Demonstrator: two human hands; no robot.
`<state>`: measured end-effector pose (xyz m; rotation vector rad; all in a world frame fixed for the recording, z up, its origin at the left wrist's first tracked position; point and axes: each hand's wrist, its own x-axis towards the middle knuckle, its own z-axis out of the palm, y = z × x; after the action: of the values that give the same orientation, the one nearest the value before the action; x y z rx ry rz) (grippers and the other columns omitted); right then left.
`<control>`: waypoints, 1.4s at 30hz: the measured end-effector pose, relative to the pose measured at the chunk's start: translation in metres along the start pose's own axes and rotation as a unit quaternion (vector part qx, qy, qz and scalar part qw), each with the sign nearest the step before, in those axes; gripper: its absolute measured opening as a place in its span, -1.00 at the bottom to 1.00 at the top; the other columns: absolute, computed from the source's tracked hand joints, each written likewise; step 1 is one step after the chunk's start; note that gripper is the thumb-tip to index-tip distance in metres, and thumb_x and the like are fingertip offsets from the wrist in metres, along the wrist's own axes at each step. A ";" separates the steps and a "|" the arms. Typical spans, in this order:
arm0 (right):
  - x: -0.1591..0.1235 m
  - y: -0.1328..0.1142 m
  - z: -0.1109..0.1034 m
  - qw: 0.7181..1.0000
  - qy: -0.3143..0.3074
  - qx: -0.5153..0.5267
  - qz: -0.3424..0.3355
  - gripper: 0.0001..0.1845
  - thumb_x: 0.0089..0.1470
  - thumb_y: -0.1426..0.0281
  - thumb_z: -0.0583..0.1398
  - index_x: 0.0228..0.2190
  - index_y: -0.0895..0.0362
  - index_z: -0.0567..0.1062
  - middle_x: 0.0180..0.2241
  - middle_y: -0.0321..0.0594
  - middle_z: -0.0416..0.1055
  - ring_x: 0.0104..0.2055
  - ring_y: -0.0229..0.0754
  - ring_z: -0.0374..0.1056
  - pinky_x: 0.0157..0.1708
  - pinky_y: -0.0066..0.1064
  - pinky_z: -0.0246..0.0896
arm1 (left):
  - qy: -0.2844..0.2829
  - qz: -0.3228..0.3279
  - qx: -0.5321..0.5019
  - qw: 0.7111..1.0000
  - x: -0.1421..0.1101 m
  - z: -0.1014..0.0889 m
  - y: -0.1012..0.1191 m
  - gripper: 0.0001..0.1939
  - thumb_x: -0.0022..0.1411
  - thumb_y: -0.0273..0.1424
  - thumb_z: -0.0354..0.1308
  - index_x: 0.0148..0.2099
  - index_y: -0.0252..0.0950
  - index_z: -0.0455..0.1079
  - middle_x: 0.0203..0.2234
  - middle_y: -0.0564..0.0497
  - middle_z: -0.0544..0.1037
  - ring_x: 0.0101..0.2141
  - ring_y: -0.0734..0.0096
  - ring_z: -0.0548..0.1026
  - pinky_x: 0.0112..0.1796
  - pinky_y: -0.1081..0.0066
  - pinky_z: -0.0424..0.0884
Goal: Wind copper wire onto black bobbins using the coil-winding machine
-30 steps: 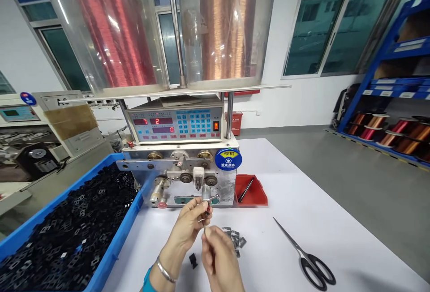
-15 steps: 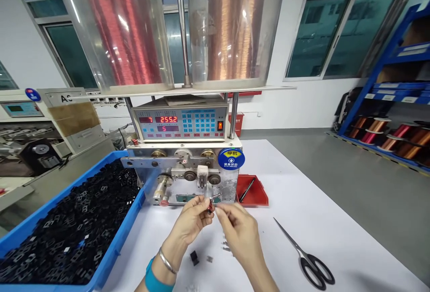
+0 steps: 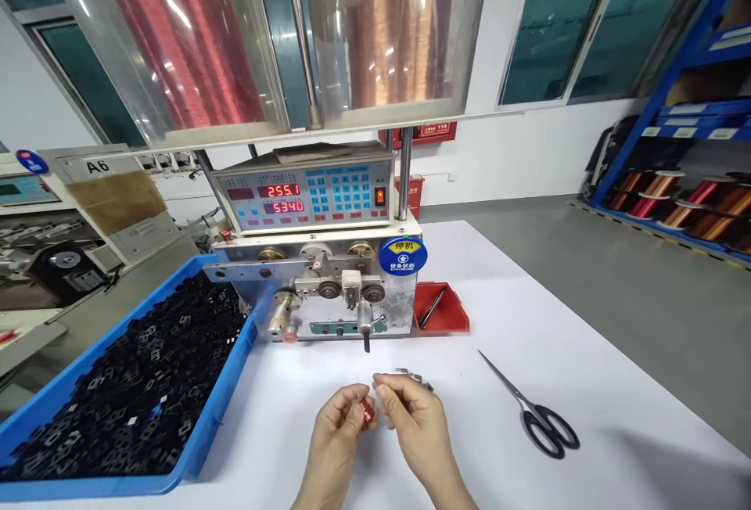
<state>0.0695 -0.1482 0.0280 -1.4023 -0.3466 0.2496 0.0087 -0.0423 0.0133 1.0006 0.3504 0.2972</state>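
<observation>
A small bobbin wound with copper wire (image 3: 368, 411) sits between my hands on the white table's near side. My left hand (image 3: 337, 432) pinches it from the left, and the fingertips of my right hand (image 3: 407, 416) press against its right end. A thin wire seems to rise from it, too fine to follow. Near my right hand lies a small heap of grey metal pieces (image 3: 414, 376). The coil winding machine (image 3: 310, 283) stands ahead, its bare spindle (image 3: 367, 340) pointing down, apart from my hands.
A blue tray (image 3: 76, 424) heaped with black frames lies to the left. Black-handled scissors (image 3: 543, 424) lie on the right, and a red bin (image 3: 440, 308) stands by the machine. Large red and copper wire spools (image 3: 387, 25) in clear covers sit overhead, and spools fill a blue rack (image 3: 674, 205).
Both hands have moved back from the machine's spindle towards me, with the copper bobbin now between them. The machine's display now reads 255.1 and 5340.
</observation>
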 end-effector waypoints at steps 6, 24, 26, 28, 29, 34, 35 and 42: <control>-0.013 0.020 0.001 0.998 0.032 0.014 0.061 -0.63 -0.23 0.11 0.34 -0.59 0.14 0.40 -0.66 -0.39 0.22 -0.63 -0.35 0.09 -0.71 -0.52 0.05 | 0.046 -0.009 0.027 0.999 -0.002 0.002 -0.007 -0.69 -0.14 -0.20 0.37 -0.35 -0.28 0.55 -0.42 -0.05 0.59 -0.37 0.32 0.49 -0.27 0.36 0.38; 0.000 0.029 -0.017 0.965 -0.045 -0.244 -0.080 -0.75 0.09 0.33 0.10 -0.28 0.07 0.57 -0.45 -0.21 0.32 -0.39 -0.16 0.26 -0.35 -0.31 0.23 | 0.006 -0.062 0.051 0.997 0.011 -0.015 0.017 -0.60 -0.23 -0.23 0.43 -0.31 -0.34 0.57 -0.47 -0.07 0.59 -0.50 0.48 0.43 -0.36 0.41 0.36; -0.005 0.036 -0.009 0.931 -0.042 -0.339 -0.124 -0.79 0.06 0.43 0.10 -0.38 0.07 0.56 -0.44 -0.19 0.32 -0.33 -0.12 0.23 -0.30 -0.29 0.20 | 0.013 -0.037 0.075 0.996 0.013 -0.023 0.022 -0.63 -0.21 -0.23 0.41 -0.31 -0.33 0.56 -0.43 -0.08 0.60 -0.48 0.43 0.45 -0.35 0.38 0.37; -0.009 0.045 0.003 0.895 -0.053 -0.411 -0.164 -0.81 -0.01 0.51 0.13 -0.45 0.05 0.54 -0.42 -0.19 0.32 -0.26 -0.08 0.19 -0.27 -0.28 0.14 | 0.010 -0.025 0.093 0.995 0.013 -0.030 0.025 -0.64 -0.17 -0.24 0.40 -0.29 -0.33 0.55 -0.40 -0.09 0.60 -0.45 0.40 0.46 -0.33 0.36 0.38; -0.010 0.049 0.009 0.882 -0.056 -0.434 -0.176 -0.81 -0.06 0.54 0.15 -0.45 0.04 0.53 -0.40 -0.19 0.32 -0.25 -0.08 0.17 -0.27 -0.28 0.12 | 0.008 -0.022 0.100 0.995 0.012 -0.032 0.026 -0.64 -0.15 -0.24 0.39 -0.28 -0.33 0.55 -0.39 -0.09 0.61 -0.45 0.40 0.46 -0.32 0.35 0.38; -0.009 0.052 0.025 0.862 -0.081 -0.466 -0.184 -0.65 -0.18 0.57 0.18 -0.30 0.01 0.51 -0.26 -0.19 0.34 -0.20 -0.05 0.15 -0.27 -0.27 0.07 | 0.014 -0.012 0.102 0.995 0.008 -0.037 0.026 -0.66 -0.12 -0.24 0.37 -0.26 -0.30 0.56 -0.41 -0.08 0.60 -0.41 0.37 0.47 -0.28 0.35 0.39; -0.009 0.048 0.023 0.863 -0.086 -0.464 -0.179 -0.64 -0.17 0.57 0.17 -0.28 0.03 0.49 -0.24 -0.18 0.33 -0.19 -0.04 0.15 -0.25 -0.25 0.08 | 0.019 -0.011 0.102 0.995 0.008 -0.037 0.026 -0.66 -0.12 -0.24 0.37 -0.27 -0.29 0.56 -0.42 -0.06 0.60 -0.40 0.36 0.48 -0.27 0.35 0.40; -0.018 0.050 -0.014 0.859 -0.044 -0.477 -0.182 -0.64 -0.13 0.60 0.08 -0.24 0.10 0.43 -0.21 -0.14 0.33 -0.15 -0.02 0.17 -0.18 -0.20 0.13 | 0.039 -0.011 0.119 0.992 0.005 -0.043 0.022 -0.65 -0.17 -0.23 0.39 -0.28 -0.27 0.57 -0.50 -0.01 0.57 -0.44 0.39 0.47 -0.31 0.38 0.39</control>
<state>0.0601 -0.1599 -0.0244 -2.2574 -0.8808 -0.2198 -0.0067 0.0040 0.0104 1.2211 0.4755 0.2800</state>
